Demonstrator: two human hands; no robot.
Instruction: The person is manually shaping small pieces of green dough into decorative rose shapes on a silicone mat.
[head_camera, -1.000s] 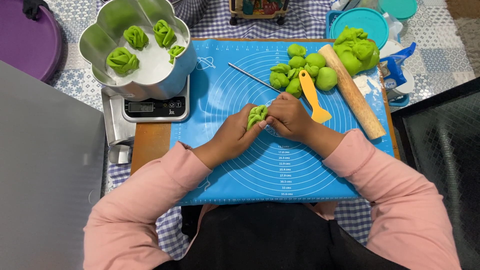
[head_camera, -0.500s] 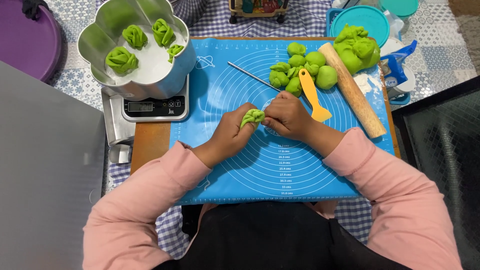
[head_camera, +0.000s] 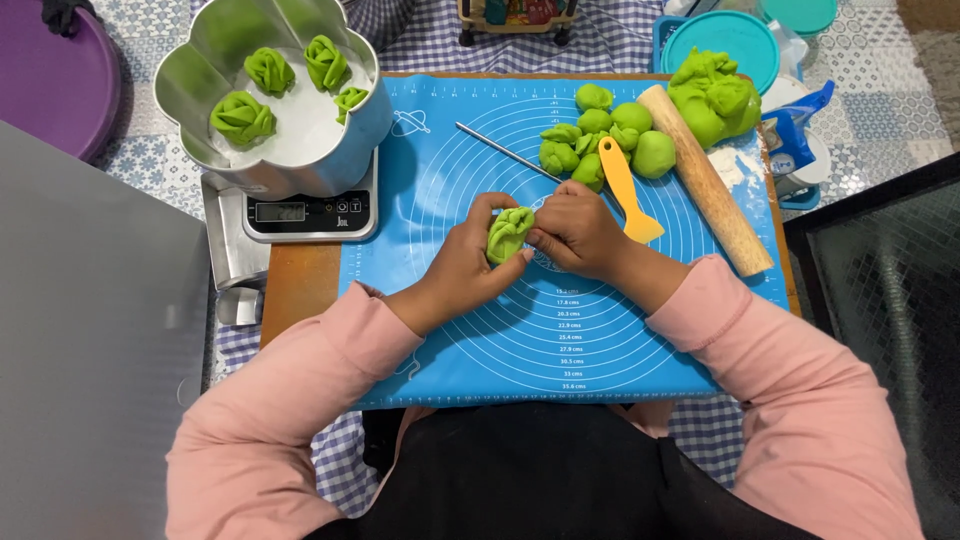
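Dough balls (head_camera: 600, 140), scraper (head_camera: 625, 190) nearby

A single camera, worn on the person's head, looks almost straight down at the work surface from close above. The blue silicone mat (head_camera: 560, 330) fills the middle of the frame, its far edge toward the top. The person's own pink sleeves (head_camera: 290, 400) enter from the lower corners and a dark apron (head_camera: 540, 480) runs along the bottom edge. A kitchen scale (head_camera: 310, 212) sits at upper left, a wooden rolling pin (head_camera: 705, 180) at upper right. No second view shares the scene.
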